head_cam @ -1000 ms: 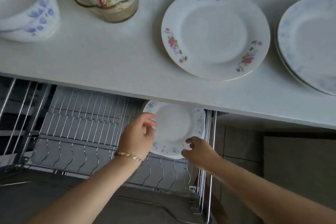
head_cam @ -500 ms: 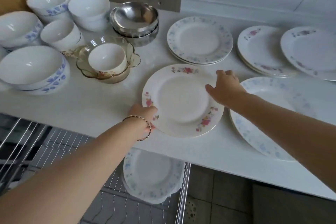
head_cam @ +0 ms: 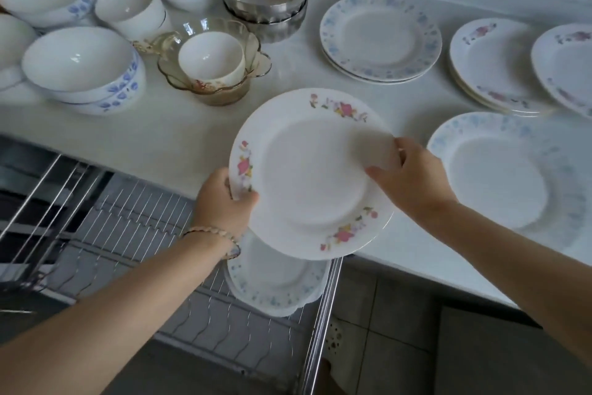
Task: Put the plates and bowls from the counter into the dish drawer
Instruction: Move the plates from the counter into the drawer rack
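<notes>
A white plate with pink flowers (head_cam: pixel 307 176) is lifted and tilted over the counter's front edge. My left hand (head_cam: pixel 221 199) grips its left rim, thumb on top. My right hand (head_cam: pixel 407 173) holds its right rim. Below it, a blue-flowered plate (head_cam: pixel 275 285) stands in the wire rack of the open dish drawer (head_cam: pixel 134 234). More plates lie on the white counter (head_cam: pixel 179 138): a blue-patterned stack (head_cam: pixel 381 39), a pink-flowered stack (head_cam: pixel 493 64) and a large pale blue plate (head_cam: pixel 509 176). Bowls crowd the back left.
White bowls with blue leaves (head_cam: pixel 83 71), plain white cups (head_cam: pixel 131 10), a glass bowl holding a cup (head_cam: pixel 214 61) and steel bowls (head_cam: pixel 266 0) stand at the counter's back left. Another pink-flowered plate (head_cam: pixel 567 67) lies at the far right. Tiled floor (head_cam: pixel 384 330) shows right of the drawer.
Both hands left the blue-flowered plate in the drawer rack, reached up to the counter and took the pink-flowered plate by its rims. That plate now hangs tilted off the counter, nearer the drawer.
</notes>
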